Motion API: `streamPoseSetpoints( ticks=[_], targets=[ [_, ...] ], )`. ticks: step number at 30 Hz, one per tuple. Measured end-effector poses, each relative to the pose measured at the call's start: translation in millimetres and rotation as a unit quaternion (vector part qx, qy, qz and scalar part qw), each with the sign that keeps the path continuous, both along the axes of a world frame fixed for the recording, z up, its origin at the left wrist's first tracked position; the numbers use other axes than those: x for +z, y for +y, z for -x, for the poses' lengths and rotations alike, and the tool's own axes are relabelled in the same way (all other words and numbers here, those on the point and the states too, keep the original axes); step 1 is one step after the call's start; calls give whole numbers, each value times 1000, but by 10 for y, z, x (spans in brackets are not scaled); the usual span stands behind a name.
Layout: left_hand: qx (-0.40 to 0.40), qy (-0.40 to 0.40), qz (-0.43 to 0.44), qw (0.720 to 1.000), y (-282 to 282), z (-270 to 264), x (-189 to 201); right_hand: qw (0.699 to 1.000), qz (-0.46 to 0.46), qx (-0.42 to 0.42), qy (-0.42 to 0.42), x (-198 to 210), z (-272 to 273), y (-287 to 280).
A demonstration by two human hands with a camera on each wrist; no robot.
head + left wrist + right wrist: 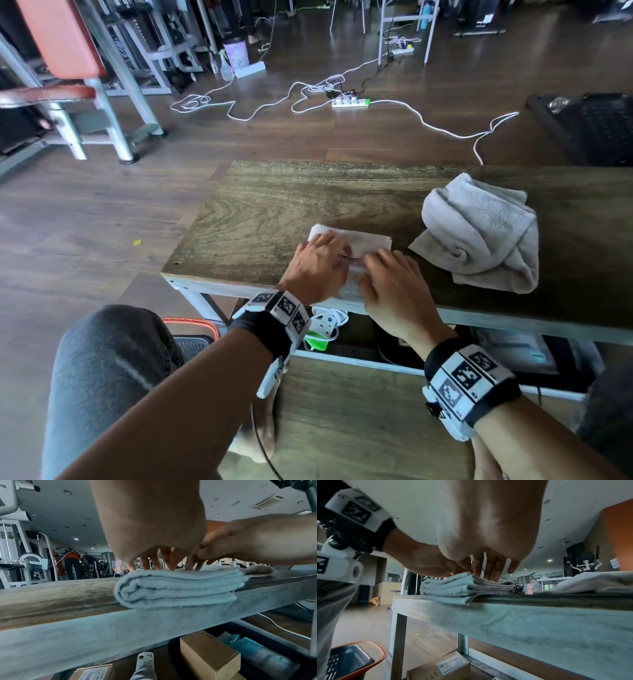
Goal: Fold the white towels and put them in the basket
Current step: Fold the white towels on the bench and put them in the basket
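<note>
Gym machines and white cables fill the upper part of the head view, and a wooden table [274, 205] takes the middle of the frame. At the table's near edge, centre of the frame, lies a folded towel [363, 241], a compact stack of several layers; in the left wrist view its rolled fold overhangs the table's front edge a little. Both hands lie on top of it. The left hand [317, 269] presses down with fingers spread and fairly straight, and the right hand [394, 284], just beside it, does the same, so neither clenches nor lifts the cloth; they look to be flattening it.

To the right of centre, well apart from the hands, a second towel [479, 233] sits crumpled in a loose heap, clearly unfolded.

Low in the frame, left of the table leg and beside the person's knee, the orange rim of the basket [191, 323] shows; the right wrist view shows a dark mesh inside, at lower left, and no towel is visible in it.

By my reading, one towel is folded or nearly so but not yet placed, and the heap is still to be folded. Both must still go into the basket.
</note>
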State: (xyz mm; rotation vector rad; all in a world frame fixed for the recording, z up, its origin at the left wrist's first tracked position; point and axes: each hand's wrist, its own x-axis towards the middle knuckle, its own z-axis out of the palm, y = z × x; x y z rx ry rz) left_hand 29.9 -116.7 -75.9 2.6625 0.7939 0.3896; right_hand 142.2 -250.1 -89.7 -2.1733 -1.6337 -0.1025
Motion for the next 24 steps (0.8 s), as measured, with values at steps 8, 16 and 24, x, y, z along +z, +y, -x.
streamPoseSetpoints(
  ticks=[8, 16, 24],
  targets=[
    [11, 118, -39, 992, -64, -63, -259, 992, 107, 11, 58, -214, 69, 225],
    [46, 79, 2, 996, 36, -21, -341, 987, 136, -29, 77, -250, 29, 242],
    [91, 60, 27, 994, 79, -16, -378, 984, 156, -33, 78, -260, -29, 165]
  ],
)
